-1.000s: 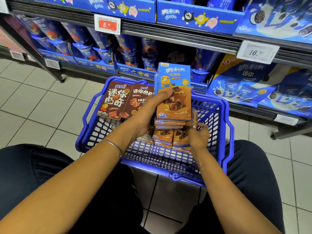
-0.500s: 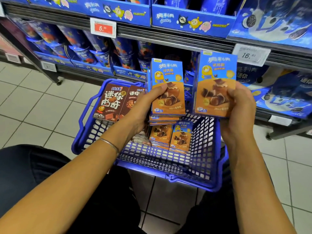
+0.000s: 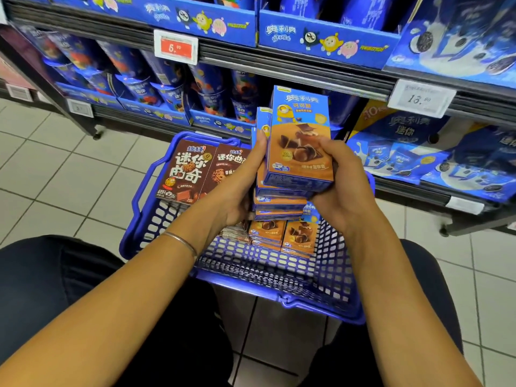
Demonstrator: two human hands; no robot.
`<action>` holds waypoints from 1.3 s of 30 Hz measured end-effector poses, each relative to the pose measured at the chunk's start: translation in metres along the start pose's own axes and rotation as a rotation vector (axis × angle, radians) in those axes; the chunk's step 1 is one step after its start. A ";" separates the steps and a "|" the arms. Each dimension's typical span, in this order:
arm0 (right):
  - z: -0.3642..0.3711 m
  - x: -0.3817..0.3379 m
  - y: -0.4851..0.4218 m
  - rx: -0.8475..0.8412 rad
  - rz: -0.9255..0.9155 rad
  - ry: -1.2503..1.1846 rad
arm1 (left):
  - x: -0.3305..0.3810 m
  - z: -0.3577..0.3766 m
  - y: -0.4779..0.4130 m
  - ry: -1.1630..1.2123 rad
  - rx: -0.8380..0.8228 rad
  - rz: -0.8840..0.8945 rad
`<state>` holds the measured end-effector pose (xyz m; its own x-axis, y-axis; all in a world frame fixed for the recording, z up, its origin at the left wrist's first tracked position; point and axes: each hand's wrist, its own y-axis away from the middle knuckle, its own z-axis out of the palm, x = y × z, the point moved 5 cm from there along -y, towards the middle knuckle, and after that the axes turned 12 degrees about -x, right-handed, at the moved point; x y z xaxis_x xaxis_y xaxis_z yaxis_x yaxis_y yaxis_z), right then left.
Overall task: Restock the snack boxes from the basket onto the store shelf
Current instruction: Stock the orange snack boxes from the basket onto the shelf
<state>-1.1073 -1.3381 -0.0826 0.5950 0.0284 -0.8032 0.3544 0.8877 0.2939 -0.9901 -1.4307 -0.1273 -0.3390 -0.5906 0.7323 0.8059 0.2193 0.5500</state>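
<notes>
- Left hand [image 3: 245, 188] curled round the left edge of a fanned stack of blue-and-orange cardboard snack boxes [image 3: 300, 141], thumb lying up that edge. Right hand [image 3: 343, 185] wrapped round the stack's lower right corner, fingertips on the front box's printed face. Both grip the same stack.
- Dark metal store shelf [image 3: 279, 65] spans 10 to 2 o'clock of the view, loaded with blue cookie cartons in blue display trays. Lower tier at 11 o'clock holds blue paper snack cups [image 3: 139, 79].
- Pale tiled floor [image 3: 55, 163] at 9 o'clock.
- Blue plastic mesh shopping basket [image 3: 265, 269] at centre, on the floor between the shelf foot and the person's dark-trousered knees [image 3: 42, 275].
- Held stack stands upright over the basket's 1 o'clock corner, in front of the lower tier, not set on the shelf.
- Two brown cardboard cookie boxes [image 3: 187, 171] stand against the basket's far wall at 11 o'clock, side by side.
- Two low piles of blue-and-orange boxes [image 3: 282, 233] lie flat in the basket, directly under the held stack.
- Red price tag [image 3: 175, 47] on the upper rail at 11 o'clock; white price tag [image 3: 421, 98] at 2 o'clock.
- Thin silver bangle [image 3: 181, 241] on the left wrist.
</notes>
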 end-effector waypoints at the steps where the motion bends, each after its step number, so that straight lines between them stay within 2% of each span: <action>1: 0.001 0.000 -0.003 0.008 0.006 0.006 | 0.000 -0.001 -0.002 -0.013 0.001 -0.015; 5: -0.001 0.000 -0.017 0.049 0.014 0.044 | 0.012 0.005 -0.009 0.053 -0.063 0.024; 13: 0.023 -0.023 -0.026 0.113 0.075 0.090 | 0.038 0.001 0.000 0.145 -0.065 0.046; 20: 0.082 -0.076 0.011 0.110 0.135 -0.039 | 0.090 0.016 0.070 0.036 -0.015 0.014; 27: 0.179 -0.212 0.101 0.080 0.092 -0.124 | 0.212 0.108 0.200 0.068 0.077 0.067; 31: 0.246 -0.317 0.164 0.094 0.014 -0.089 | 0.296 0.183 0.281 0.088 0.022 0.137; 39: 0.338 -0.482 0.262 -0.076 -0.182 0.015 | 0.438 0.291 0.411 0.054 0.028 0.336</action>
<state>-1.0571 -1.2746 0.5563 0.5149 -0.1299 -0.8473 0.3996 0.9109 0.1032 -0.9484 -1.3735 0.5369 -0.0304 -0.5218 0.8525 0.8541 0.4295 0.2933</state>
